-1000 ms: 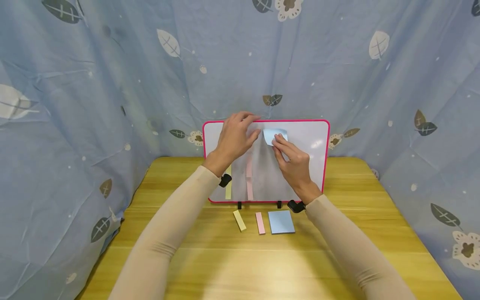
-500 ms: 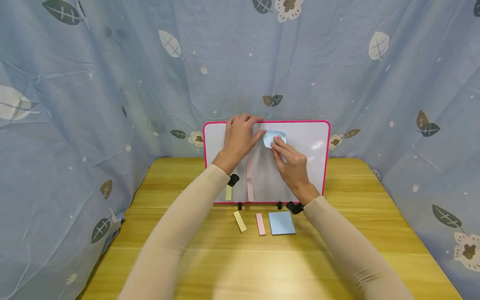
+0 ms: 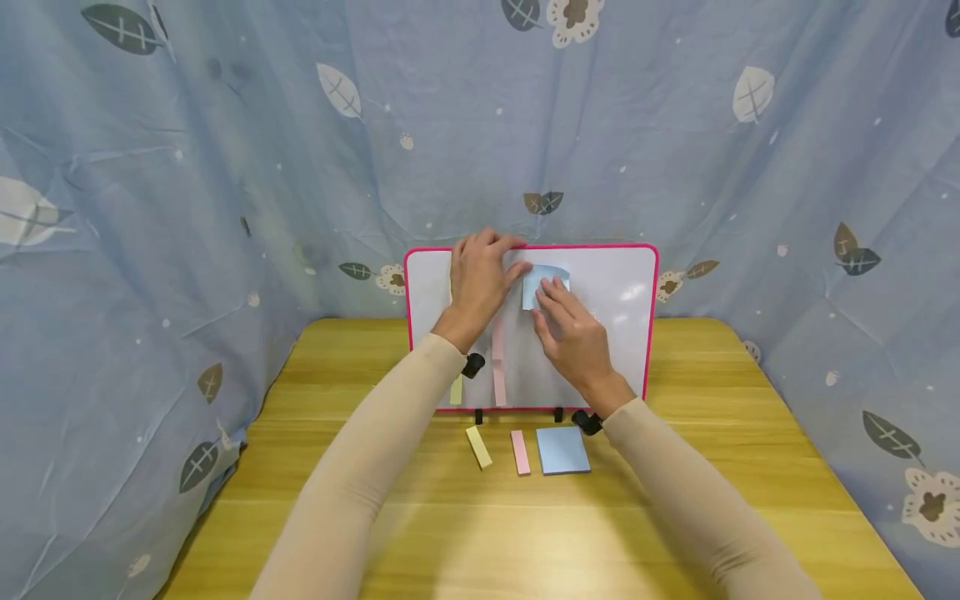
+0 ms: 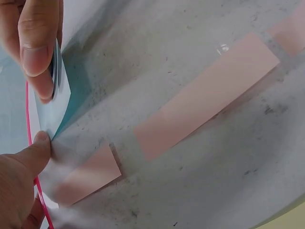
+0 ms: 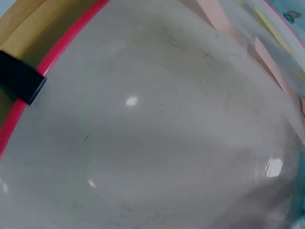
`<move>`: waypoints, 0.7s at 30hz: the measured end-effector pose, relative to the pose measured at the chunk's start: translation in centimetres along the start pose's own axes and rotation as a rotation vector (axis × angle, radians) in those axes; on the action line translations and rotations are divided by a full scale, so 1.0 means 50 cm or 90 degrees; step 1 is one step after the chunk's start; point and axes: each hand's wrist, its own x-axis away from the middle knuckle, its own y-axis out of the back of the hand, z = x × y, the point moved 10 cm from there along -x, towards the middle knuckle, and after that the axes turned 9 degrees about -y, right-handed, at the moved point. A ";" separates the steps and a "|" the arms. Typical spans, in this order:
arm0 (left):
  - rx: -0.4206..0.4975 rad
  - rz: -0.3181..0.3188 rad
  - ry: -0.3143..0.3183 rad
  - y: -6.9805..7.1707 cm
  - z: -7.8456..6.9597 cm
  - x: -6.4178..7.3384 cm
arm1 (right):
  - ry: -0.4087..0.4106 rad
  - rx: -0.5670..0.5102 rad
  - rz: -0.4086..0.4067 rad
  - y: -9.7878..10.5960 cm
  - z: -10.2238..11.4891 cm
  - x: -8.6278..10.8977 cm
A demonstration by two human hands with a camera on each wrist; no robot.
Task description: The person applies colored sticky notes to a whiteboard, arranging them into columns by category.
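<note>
A whiteboard [image 3: 615, 350] with a pink frame stands upright on the table. Near its top, a light-blue sticky note [image 3: 534, 287] lies against the board, its edge curling away in the left wrist view. My left hand [image 3: 480, 279] holds the board's top edge, fingers over the frame and thumb in front at the note's corner. My right hand [image 3: 573, 337] presses straight fingers on the note, its thumb apart below. Pink paper strips [image 4: 207, 95] run down the board in a line, left of the note. Further left is a yellow strip [image 3: 456, 390], partly hidden by my left arm.
On the table before the board lie a yellow strip pad [image 3: 478, 447], a pink strip pad [image 3: 521, 452] and a blue sticky-note pad [image 3: 562, 451]. Black feet [image 3: 558, 414] support the board. A patterned blue curtain [image 3: 450, 125] surrounds the table.
My right fingers have slid down slightly and flattened on the note, with the thumb coming off it. The note now lies flatter. My left hand has shifted right along the top edge.
</note>
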 end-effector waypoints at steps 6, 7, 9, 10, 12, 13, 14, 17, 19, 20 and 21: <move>-0.010 -0.002 0.003 0.001 -0.002 -0.001 | 0.051 0.107 0.063 -0.027 0.014 0.004; -0.011 -0.005 0.001 0.001 -0.003 -0.002 | 0.056 0.119 0.080 -0.033 0.013 0.003; -0.011 -0.011 -0.002 0.001 -0.002 -0.004 | 0.059 0.142 0.120 -0.046 0.009 0.002; -0.008 -0.016 -0.002 -0.003 0.001 -0.005 | 0.059 0.156 0.139 -0.052 0.006 0.002; -0.008 -0.025 -0.001 -0.010 0.007 -0.006 | 0.059 0.182 0.171 -0.063 0.000 0.003; -0.008 -0.024 0.001 -0.011 0.009 -0.005 | 0.060 0.196 0.183 -0.068 -0.003 0.004; -0.006 -0.024 0.003 -0.013 0.010 -0.005 | 0.061 0.207 0.193 -0.071 -0.006 0.005; -0.001 -0.024 0.003 -0.020 0.016 -0.005 | 0.054 0.237 0.209 -0.075 -0.017 0.007; 0.004 -0.019 0.002 -0.014 0.011 -0.005 | 0.042 0.242 0.216 -0.074 -0.029 0.008; 0.008 -0.021 0.001 -0.014 0.010 -0.006 | 0.034 0.241 0.219 -0.071 -0.035 0.008; 0.010 -0.024 0.000 -0.013 0.010 -0.007 | 0.024 0.242 0.223 -0.067 -0.044 0.008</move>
